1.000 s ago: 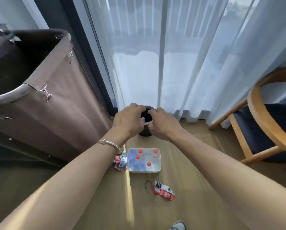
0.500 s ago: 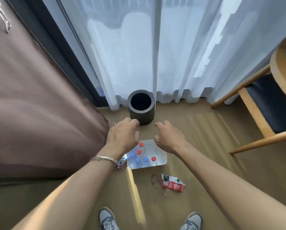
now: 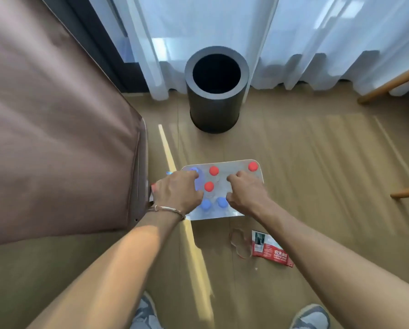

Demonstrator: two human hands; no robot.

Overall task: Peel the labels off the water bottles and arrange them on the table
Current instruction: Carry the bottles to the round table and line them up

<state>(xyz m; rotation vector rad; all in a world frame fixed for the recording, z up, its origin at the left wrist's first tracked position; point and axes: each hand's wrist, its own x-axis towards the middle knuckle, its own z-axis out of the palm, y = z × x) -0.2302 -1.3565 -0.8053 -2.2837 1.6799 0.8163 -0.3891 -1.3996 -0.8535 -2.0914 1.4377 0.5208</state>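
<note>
A white tray [image 3: 236, 166] sits on the wooden floor with several clear water bottles upright in it, seen from above. Red caps [image 3: 214, 170] and blue caps [image 3: 206, 204] show. My left hand [image 3: 178, 189] hovers over the tray's left side, its fingers loosely curled beside a blue-capped bottle [image 3: 194, 170]. Over the right side my right hand [image 3: 245, 194] also hangs loosely curled. Neither hand holds anything I can see. A peeled red label [image 3: 271, 251] lies on the floor in front of the tray.
A dark round bin [image 3: 216, 100] stands open beyond the tray, against the white curtain. A brown fabric cart [image 3: 56, 138] fills the left side, close to the tray. Wooden chair legs [image 3: 393, 84] are at the right. My shoes [image 3: 146, 312] are at the bottom edge.
Both hands let go of the dark bin, which now stands on the floor. They came back and down over the tray. The view tilted downward.
</note>
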